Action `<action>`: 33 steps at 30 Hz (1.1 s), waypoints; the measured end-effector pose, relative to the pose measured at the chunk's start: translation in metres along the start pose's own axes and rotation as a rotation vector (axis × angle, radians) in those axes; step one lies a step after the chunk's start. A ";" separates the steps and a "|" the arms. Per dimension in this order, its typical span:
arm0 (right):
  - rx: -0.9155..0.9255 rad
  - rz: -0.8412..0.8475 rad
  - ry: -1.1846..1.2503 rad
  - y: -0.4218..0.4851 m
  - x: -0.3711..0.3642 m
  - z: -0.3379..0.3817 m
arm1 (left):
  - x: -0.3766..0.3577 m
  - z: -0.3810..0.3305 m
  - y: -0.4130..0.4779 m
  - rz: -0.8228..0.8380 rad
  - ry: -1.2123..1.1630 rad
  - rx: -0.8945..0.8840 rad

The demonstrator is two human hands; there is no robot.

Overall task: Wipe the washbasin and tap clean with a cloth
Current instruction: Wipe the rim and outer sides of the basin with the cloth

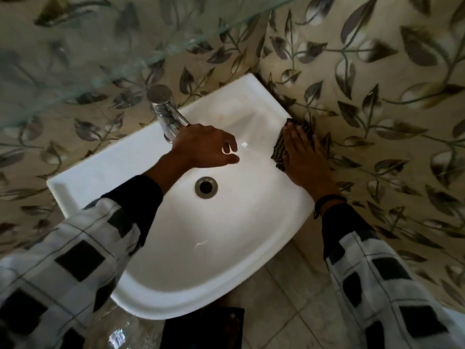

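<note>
1. The fingers [294,137] of our right hand [305,159] lie straight and flat. They press the striped cloth [278,150] onto the right rim of the basin [105,167], close against the leafy wall [377,96]. Nothing is pinched, so pressure alone keeps the cloth under us.
2. Our left hand [203,149] hovers over the bowl just beside the spout of the tap [163,109]. Its fingers are loosely curled, and as far as we can see they hold nothing.
3. On that glossy rim the cloth could slide out from under a flat palm. Pushed outward, it may drop over the edge to the floor.
4. The seam where rim meets wall is tight — a flat hand may skim past it and leave dirt there.
5. Our left hand sits so near the tap that a careless knock could turn it on and wet the rim again.
6. Our loose checked sleeve [83,248] hangs over the near rim and could drag across the bowl above the drain [205,187].
</note>
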State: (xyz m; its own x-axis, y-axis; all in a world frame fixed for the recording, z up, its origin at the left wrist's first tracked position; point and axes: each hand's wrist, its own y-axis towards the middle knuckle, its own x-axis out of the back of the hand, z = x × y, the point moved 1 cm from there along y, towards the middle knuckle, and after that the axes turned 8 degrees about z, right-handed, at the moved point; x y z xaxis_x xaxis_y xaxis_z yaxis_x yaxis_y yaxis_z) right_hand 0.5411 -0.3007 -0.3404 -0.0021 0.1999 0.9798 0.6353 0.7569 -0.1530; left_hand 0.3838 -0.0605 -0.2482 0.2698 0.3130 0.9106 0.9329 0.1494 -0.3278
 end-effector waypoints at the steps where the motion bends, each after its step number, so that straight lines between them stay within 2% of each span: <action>1: 0.018 0.008 -0.018 0.010 0.005 0.004 | -0.001 0.000 0.001 0.013 0.038 0.017; 6: 0.068 0.020 -0.053 0.052 0.026 0.020 | -0.005 0.002 0.002 0.014 0.070 0.087; 10: 0.143 0.024 -0.068 0.033 0.021 0.006 | -0.006 -0.004 -0.001 0.013 0.075 0.073; 17: 0.192 0.017 -0.037 0.112 0.041 0.029 | -0.004 0.002 0.003 -0.073 0.033 0.103; 21: 0.281 0.001 -0.024 0.110 0.033 0.017 | -0.007 0.005 0.004 -0.088 0.008 0.111; 24: 0.254 -0.005 -0.020 0.127 0.038 0.017 | -0.009 0.005 0.004 -0.097 0.008 0.131; 28: 0.279 -0.004 -0.038 0.147 0.047 0.055 | -0.010 0.005 0.004 -0.103 0.024 0.123; 31: 0.366 -0.014 -0.040 0.138 0.038 0.039 | -0.011 0.006 0.004 -0.103 0.009 0.112; 33: 0.321 -0.044 -0.068 0.145 0.035 0.035 | -0.011 0.007 0.004 -0.109 0.004 0.121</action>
State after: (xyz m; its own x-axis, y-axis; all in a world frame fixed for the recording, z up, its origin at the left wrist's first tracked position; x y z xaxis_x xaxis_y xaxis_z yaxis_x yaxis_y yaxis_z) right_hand 0.6064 -0.1622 -0.3327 -0.0826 0.1951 0.9773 0.3581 0.9210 -0.1536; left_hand 0.3826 -0.0564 -0.2612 0.1697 0.2848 0.9435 0.9212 0.2944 -0.2545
